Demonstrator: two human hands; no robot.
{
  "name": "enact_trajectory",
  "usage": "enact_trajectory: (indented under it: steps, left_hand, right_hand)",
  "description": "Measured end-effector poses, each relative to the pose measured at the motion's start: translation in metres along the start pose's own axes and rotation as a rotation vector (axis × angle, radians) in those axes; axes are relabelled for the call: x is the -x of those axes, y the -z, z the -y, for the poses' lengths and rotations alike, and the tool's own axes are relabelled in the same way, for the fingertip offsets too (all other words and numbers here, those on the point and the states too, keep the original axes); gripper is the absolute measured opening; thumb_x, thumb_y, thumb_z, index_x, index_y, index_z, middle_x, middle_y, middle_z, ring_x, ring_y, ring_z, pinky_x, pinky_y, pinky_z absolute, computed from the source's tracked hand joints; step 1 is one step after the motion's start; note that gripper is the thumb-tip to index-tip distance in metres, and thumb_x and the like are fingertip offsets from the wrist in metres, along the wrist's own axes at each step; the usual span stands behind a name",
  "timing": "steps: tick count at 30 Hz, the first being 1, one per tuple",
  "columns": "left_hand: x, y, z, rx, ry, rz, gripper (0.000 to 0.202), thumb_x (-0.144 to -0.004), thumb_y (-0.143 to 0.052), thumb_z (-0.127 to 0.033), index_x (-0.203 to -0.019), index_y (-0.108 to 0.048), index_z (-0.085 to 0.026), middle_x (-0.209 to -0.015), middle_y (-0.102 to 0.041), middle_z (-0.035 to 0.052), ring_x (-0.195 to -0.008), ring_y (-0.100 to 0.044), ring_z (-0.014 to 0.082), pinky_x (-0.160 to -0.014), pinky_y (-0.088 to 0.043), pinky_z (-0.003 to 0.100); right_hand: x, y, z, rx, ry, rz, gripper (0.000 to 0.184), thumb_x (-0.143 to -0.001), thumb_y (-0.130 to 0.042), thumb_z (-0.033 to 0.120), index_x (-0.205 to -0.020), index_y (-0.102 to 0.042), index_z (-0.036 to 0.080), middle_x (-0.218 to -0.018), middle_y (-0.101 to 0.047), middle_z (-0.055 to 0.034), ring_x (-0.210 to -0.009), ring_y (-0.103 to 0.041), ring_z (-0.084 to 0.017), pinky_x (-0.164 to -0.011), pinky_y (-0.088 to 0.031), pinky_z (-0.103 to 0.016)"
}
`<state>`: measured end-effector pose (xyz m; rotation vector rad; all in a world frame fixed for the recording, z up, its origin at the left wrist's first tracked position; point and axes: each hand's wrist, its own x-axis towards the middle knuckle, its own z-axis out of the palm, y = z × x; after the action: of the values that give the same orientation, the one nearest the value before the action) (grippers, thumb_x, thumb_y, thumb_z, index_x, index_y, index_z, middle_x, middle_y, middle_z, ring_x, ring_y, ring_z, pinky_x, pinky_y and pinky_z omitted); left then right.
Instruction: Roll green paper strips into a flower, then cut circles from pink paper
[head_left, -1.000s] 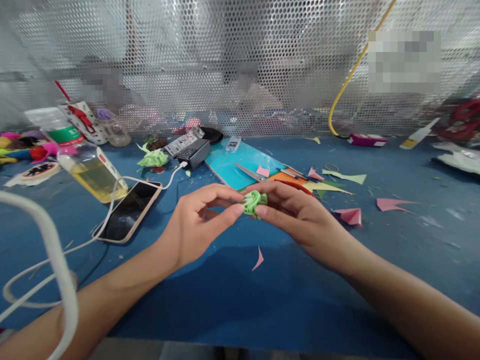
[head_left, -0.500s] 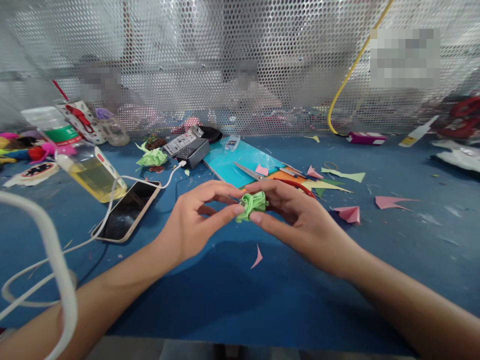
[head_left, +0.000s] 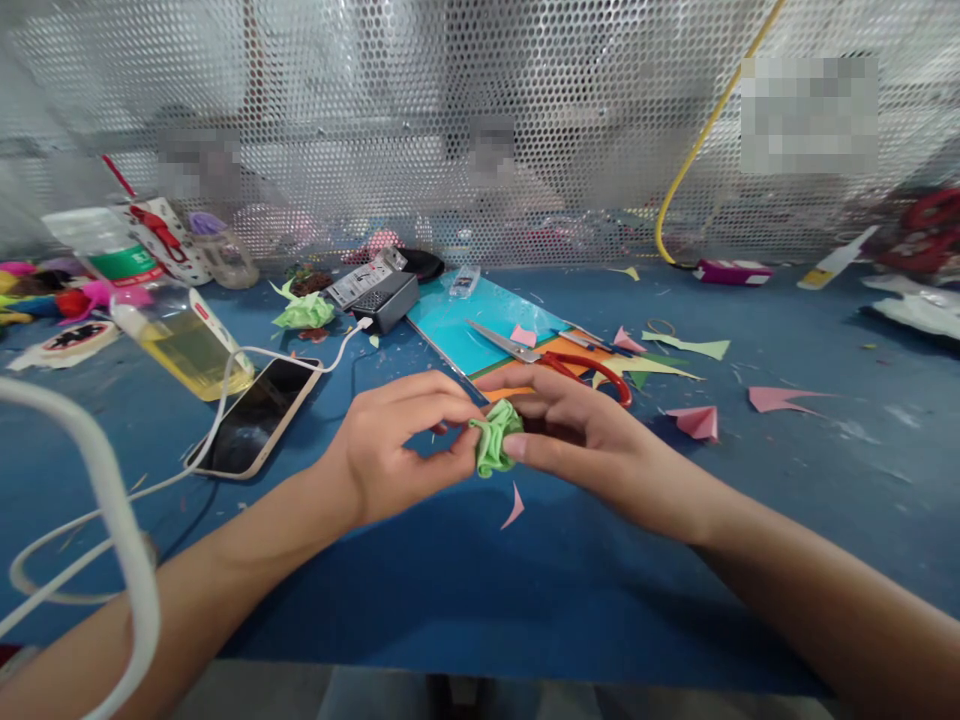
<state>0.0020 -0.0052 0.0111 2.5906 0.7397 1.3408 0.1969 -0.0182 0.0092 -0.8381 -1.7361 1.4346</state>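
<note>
A light green paper flower point(head_left: 495, 440) with curled, folded petals is held between both hands, above the front part of the blue table point(head_left: 450, 590). My left hand point(head_left: 401, 440) pinches its left edge between thumb and fingertips. From the right, my right hand point(head_left: 581, 430) grips it, thumb on the near side and fingers behind. Just beyond the right fingers lie red-handled scissors point(head_left: 555, 358), blades pointing left over a cyan sheet point(head_left: 480, 315). A thin pink paper scrap point(head_left: 513, 508) rests on the table below the flower.
At left, a phone point(head_left: 259, 420) lies beside a tilted bottle of yellow liquid point(head_left: 176, 335), with a white cable point(head_left: 127, 520) looping close to my left forearm. Pink paper pieces point(head_left: 696, 422) are scattered at right. Behind stands a perforated metal screen point(head_left: 585, 130); a glue bottle point(head_left: 836, 262) is far right.
The flower has come slightly down and toward me, and is turned in my hands. My left fingers have shifted to a pinch on its left edge. More of the scissors shows.
</note>
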Motion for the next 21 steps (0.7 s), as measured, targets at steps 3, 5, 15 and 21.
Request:
enact_trajectory:
  steps: [3,5,15,21]
  left_hand:
    - [0.001,-0.001,-0.003,-0.020,0.038,0.001,0.009,-0.073,-0.060,-0.006,-0.073,-0.062,-0.015,-0.073,-0.066,0.0022,-0.060,-0.058,0.0068,-0.056,-0.050,0.016]
    - [0.002,-0.002,-0.004,-0.032,0.063,0.012,0.007,-0.073,-0.061,-0.007,-0.072,-0.062,-0.014,-0.071,-0.065,0.0024,-0.061,-0.059,0.0077,-0.055,-0.050,0.017]
    - [0.005,-0.005,-0.004,-0.276,-0.004,0.062,0.008,-0.078,-0.060,-0.013,-0.072,-0.064,-0.015,-0.068,-0.068,0.0012,-0.061,-0.062,0.0105,-0.059,-0.049,0.019]
    - [0.007,-0.008,-0.006,-0.209,0.086,0.178,0.009,-0.078,-0.059,-0.013,-0.074,-0.067,-0.014,-0.068,-0.067,0.0017,-0.062,-0.061,0.0116,-0.058,-0.048,0.021]
  right_hand:
    - [-0.002,-0.003,-0.002,-0.029,0.003,-0.007,0.028,-0.084,-0.057,0.028,-0.111,-0.051,0.020,-0.097,-0.062,-0.0037,-0.091,-0.059,-0.016,-0.078,-0.050,-0.029]
    - [-0.002,-0.004,-0.005,-0.011,-0.015,-0.012,0.030,-0.084,-0.059,0.034,-0.110,-0.052,0.022,-0.096,-0.061,-0.0033,-0.091,-0.060,-0.017,-0.078,-0.051,-0.031]
    - [-0.003,-0.002,-0.008,0.584,0.220,-0.254,0.003,-0.080,-0.062,0.024,-0.082,-0.062,0.022,-0.094,-0.062,-0.0009,-0.092,-0.059,-0.016,-0.086,-0.045,-0.031]
    - [-0.005,0.000,-0.005,0.770,0.304,-0.218,0.013,-0.076,-0.061,0.013,-0.066,-0.063,0.020,-0.077,-0.065,-0.0003,-0.073,-0.060,-0.014,-0.070,-0.045,-0.028]
